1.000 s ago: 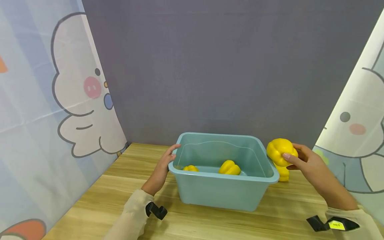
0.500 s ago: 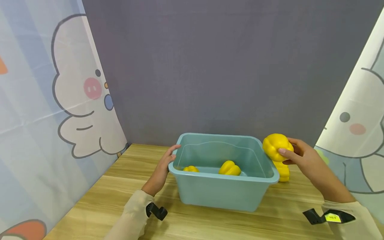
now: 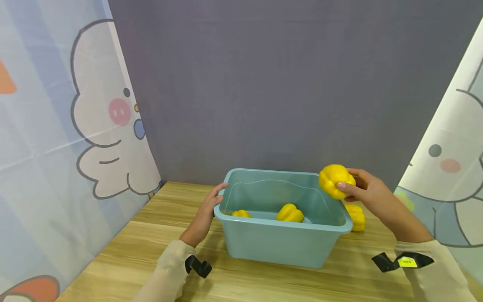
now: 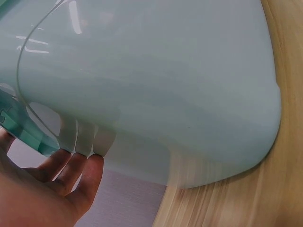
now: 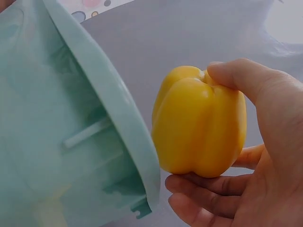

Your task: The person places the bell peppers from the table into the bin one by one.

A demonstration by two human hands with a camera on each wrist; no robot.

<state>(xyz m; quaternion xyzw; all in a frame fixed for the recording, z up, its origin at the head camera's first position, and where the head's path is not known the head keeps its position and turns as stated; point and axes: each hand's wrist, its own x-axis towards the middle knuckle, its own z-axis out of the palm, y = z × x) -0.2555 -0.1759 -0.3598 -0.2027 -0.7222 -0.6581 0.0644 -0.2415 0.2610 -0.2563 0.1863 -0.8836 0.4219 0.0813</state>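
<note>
In the head view, my right hand (image 3: 371, 195) holds a yellow bell pepper (image 3: 337, 181) above the right rim of a light blue-green plastic bin (image 3: 279, 245). The right wrist view has the thumb on top of this bell pepper (image 5: 201, 123) and the fingers beneath it, with the bin's rim (image 5: 128, 118) close beside. My left hand (image 3: 201, 218) grips the bin's left rim; in the left wrist view several fingertips (image 4: 97, 163) press its outer wall. Inside the bin lie two more yellow bell peppers, one near the middle (image 3: 289, 213) and one at left (image 3: 240, 213), partly hidden.
Another yellow bell pepper (image 3: 356, 218) rests on the wooden table (image 3: 264, 281), right of the bin and partly hidden behind it. A grey backdrop (image 3: 264, 84) rises behind the table. Cartoon-printed curtains stand at the left (image 3: 49, 188) and right (image 3: 445, 193).
My right hand has carried the bell pepper left and slightly up, from beside the bin to over its right rim. The left hand has stayed on the bin.
</note>
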